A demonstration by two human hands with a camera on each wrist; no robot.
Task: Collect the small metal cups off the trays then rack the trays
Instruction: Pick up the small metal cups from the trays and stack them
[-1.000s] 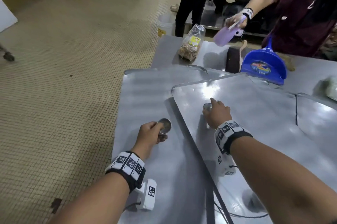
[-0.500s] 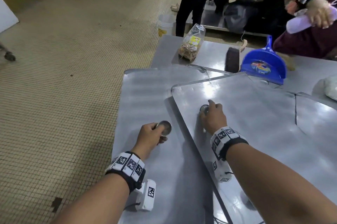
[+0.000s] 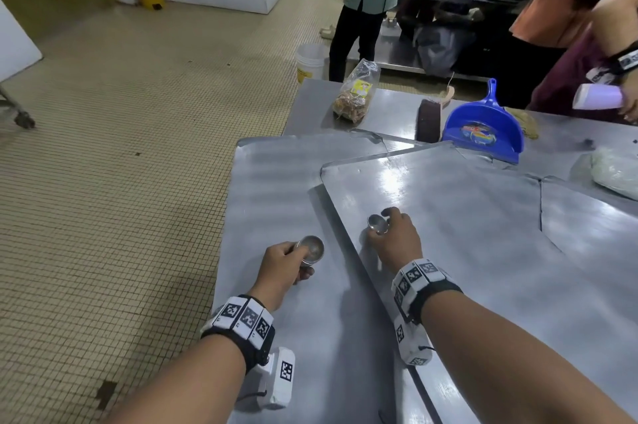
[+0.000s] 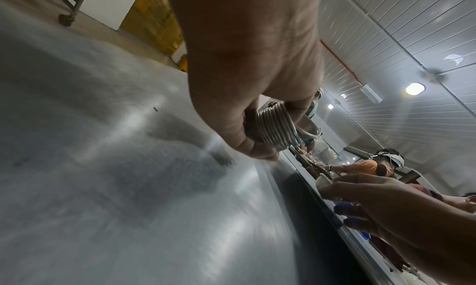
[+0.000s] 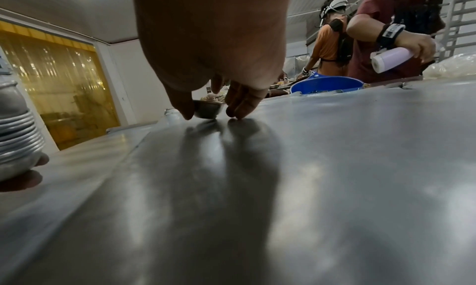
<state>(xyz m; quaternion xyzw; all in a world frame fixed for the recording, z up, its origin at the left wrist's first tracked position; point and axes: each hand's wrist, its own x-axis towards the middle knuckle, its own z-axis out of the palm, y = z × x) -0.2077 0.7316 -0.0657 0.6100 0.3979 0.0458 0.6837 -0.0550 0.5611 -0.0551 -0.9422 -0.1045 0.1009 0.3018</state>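
From the head view, the left hand [image 3: 286,263] grips a stack of cups [image 3: 310,250] above the left tray [image 3: 272,182], thumb and fingers curled round it. The right hand [image 3: 392,239] pinches a single cup [image 3: 377,223] low over the right tray [image 3: 466,216], which overlaps the left tray's right edge. At the far end of the table [image 3: 397,106] lie a blue dustpan [image 3: 483,130], a dark brush [image 3: 429,119] and a bag of snacks [image 3: 355,92]; a white bucket [image 3: 310,61] stands on the floor beyond, and people stand at the far right.

In the left wrist view the nested rims of the stack [image 4: 276,126] show between thumb and fingers, just above the tray.

In the right wrist view the fingertips [image 5: 238,111] touch the tray, the cup [image 5: 207,111] held between them and the thumb; the stack [image 5: 18,138] stands at the left edge
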